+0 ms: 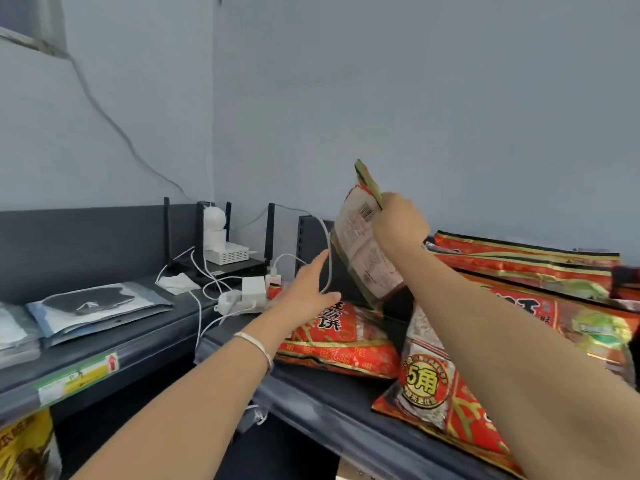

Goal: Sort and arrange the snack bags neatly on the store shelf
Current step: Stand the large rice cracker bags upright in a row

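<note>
My right hand [398, 225] grips the top corner of a red snack bag [363, 251] and holds it upright above the dark shelf [311, 386], its pale printed back toward me. My left hand [308, 289] reaches forward with flat, open fingers just left of that bag, above another red snack bag [343, 344] lying flat. A third red bag [436, 386] with a gold "5角" badge lies under my right forearm. More red bags [526, 265] are stacked at the back right.
A router with black antennas [225, 261], a white camera [214, 223], a power strip [242, 299] and loose white cables crowd the shelf corner. Flat grey packets [100, 306] lie on the left shelf. A yellow bag [24, 452] sits below.
</note>
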Demonstrator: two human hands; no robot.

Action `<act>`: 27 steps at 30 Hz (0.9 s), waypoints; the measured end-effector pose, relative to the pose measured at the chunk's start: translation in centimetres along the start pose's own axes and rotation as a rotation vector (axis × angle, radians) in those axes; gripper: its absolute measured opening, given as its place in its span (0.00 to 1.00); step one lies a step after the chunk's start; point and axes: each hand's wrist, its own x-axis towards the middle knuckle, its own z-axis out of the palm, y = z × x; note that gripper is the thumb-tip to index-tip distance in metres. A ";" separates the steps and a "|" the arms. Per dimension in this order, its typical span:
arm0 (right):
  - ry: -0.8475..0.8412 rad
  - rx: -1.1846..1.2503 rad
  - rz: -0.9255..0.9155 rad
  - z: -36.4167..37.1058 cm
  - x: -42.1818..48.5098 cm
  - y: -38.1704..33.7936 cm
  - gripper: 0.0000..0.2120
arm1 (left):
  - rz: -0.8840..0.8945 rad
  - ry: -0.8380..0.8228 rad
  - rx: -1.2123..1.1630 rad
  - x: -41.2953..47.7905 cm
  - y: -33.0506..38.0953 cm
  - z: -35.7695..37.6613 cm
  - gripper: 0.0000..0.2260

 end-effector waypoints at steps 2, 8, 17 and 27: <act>0.035 0.157 0.077 -1.3 0.2 0.2 0.06 | 0.098 -0.009 0.004 0.3 0.9 0.6 0.40; 0.057 0.681 0.336 -2.7 -0.4 0.3 0.07 | 0.258 0.065 0.338 0.1 2.0 2.7 0.48; -0.033 1.156 0.696 -5.0 -2.7 1.7 0.11 | 0.386 0.548 0.400 -0.5 2.6 0.2 0.29; -0.174 0.964 0.454 -6.0 -6.2 2.7 0.22 | 0.253 0.544 -0.213 -2.8 9.7 -2.7 0.16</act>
